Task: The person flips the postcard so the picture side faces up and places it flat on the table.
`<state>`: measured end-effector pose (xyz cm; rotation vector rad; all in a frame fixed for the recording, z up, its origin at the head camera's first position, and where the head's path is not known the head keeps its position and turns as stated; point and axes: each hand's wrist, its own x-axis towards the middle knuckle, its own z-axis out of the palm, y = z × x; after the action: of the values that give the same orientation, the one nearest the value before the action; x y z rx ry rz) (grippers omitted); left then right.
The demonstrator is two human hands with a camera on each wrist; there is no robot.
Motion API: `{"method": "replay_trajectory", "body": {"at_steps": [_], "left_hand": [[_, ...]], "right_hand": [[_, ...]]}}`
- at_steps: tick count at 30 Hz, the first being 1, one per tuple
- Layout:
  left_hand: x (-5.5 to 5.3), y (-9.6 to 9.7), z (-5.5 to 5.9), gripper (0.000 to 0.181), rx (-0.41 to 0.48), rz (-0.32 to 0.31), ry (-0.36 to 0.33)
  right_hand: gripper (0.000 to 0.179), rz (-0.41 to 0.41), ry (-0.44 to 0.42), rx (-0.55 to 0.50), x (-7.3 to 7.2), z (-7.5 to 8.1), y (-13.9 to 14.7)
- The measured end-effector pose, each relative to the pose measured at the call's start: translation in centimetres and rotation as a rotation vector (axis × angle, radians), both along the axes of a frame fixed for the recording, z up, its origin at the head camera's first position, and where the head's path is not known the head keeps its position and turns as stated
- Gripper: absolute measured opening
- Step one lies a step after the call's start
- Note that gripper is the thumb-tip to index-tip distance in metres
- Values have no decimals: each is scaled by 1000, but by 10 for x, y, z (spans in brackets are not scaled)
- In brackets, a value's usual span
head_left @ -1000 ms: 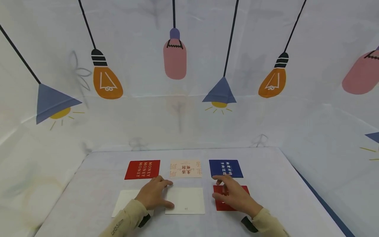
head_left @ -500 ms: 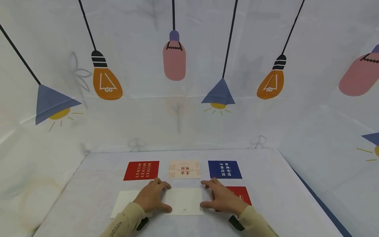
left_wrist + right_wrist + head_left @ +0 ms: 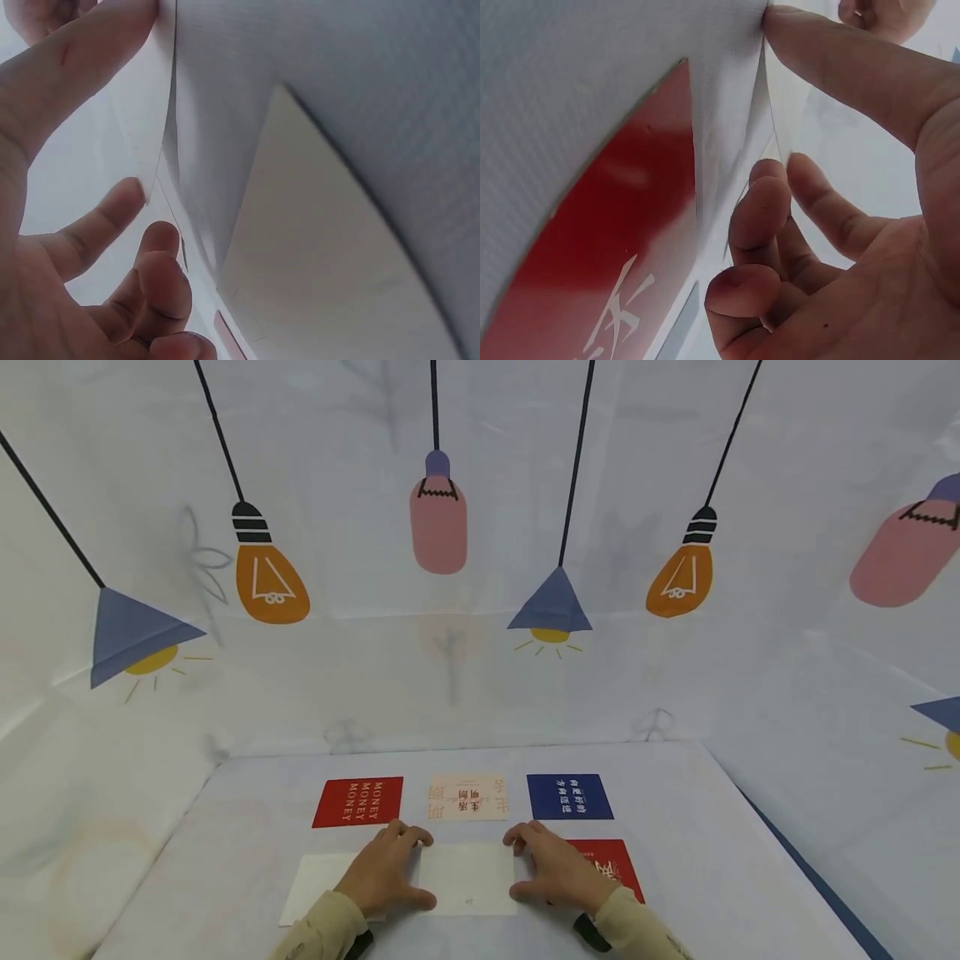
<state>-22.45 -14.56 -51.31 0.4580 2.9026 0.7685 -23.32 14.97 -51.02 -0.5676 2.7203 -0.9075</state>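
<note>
Central white card (image 3: 468,872) on a white desk (image 3: 742,877): its long axis is running left to right, roughly parallel to the desk's far edge, and its small faint mark (image 3: 468,901) is sitting by the side facing the near edge. The card is lying between the two hands, in the row nearer the near edge. The left hand (image 3: 378,870) is gripping its left short side and the right hand (image 3: 558,868) its right, each with thumb and forefinger spread to the corners; both wrist views are showing shadow beneath the card's edge. Six cards are appearing in all, two white, two red, one cream and one blue, forming two rows of three. Toward the far edge, a red MONEY card (image 3: 358,802), a cream card (image 3: 467,797) and a blue card (image 3: 570,797) are lying left to right. The second white card (image 3: 311,885) is lying partly under view of the left hand, and the second red card (image 3: 617,860) is being partly hidden by the right.
</note>
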Motion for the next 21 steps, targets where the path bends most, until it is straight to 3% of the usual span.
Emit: {"method": "replay_trajectory", "body": {"at_steps": [5,8,10,13,17,21], "left_hand": [[3,-1,-1,79,-1,18,31],[4,-3,0,71,26,72,56],[5,-4,2,63,77,104,33],[5,-6,5,56,222,111,-81],[2,-7,5,52,406,57,-267],[0,-7,2,46,495,35,-342]], "right_hand": [[62,-5,-1,-9,2,-1,-1],[62,-15,12,-6,5,-1,-2],[62,-26,19,-4,7,-1,-2],[62,-43,28,-9,9,-1,-3],[62,-43,48,-26,11,-1,-2],[61,-28,65,-53,13,0,0]]}}
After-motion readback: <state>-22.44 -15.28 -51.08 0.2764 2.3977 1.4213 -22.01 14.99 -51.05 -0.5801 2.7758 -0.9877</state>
